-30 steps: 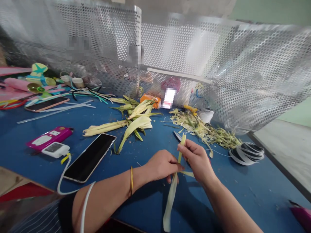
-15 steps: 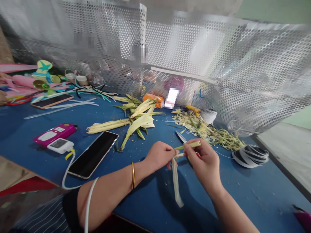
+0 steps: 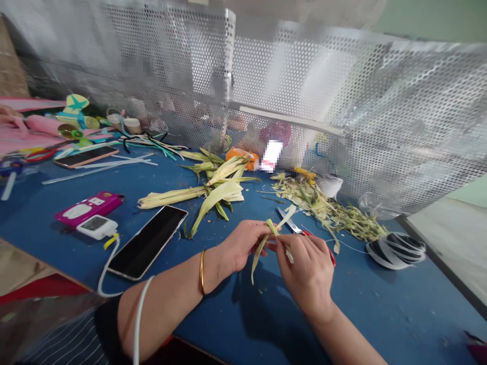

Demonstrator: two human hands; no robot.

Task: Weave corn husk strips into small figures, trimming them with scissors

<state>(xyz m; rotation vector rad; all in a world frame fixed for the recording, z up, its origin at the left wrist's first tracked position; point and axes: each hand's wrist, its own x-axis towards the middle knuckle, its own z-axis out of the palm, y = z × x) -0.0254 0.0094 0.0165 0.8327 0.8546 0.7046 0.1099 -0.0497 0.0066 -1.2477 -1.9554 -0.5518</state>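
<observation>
Over the blue table (image 3: 380, 314), both my hands pinch a pale green leaf strip (image 3: 259, 251). My left hand (image 3: 243, 243) is closed on its folded top. My right hand (image 3: 306, 266) is closed on the same strip just to the right, fingers curled inward. One end of the strip hangs down between the hands and another short end sticks up to the right. Scissors (image 3: 291, 225) with a red handle lie on the table just behind my right hand.
A black phone (image 3: 148, 242) lies left of my arm, with a white charger (image 3: 95, 226) and pink case (image 3: 89, 207). Whole green leaves (image 3: 213, 190) and a heap of leaf trimmings (image 3: 327, 208) lie behind. A ribbon coil (image 3: 397, 249) sits right. Perforated metal screen (image 3: 304, 91) behind.
The long hanging strip has been folded shorter at the hands. My right hand has dropped from above the strip to beside my left hand. The view shifted slightly.
</observation>
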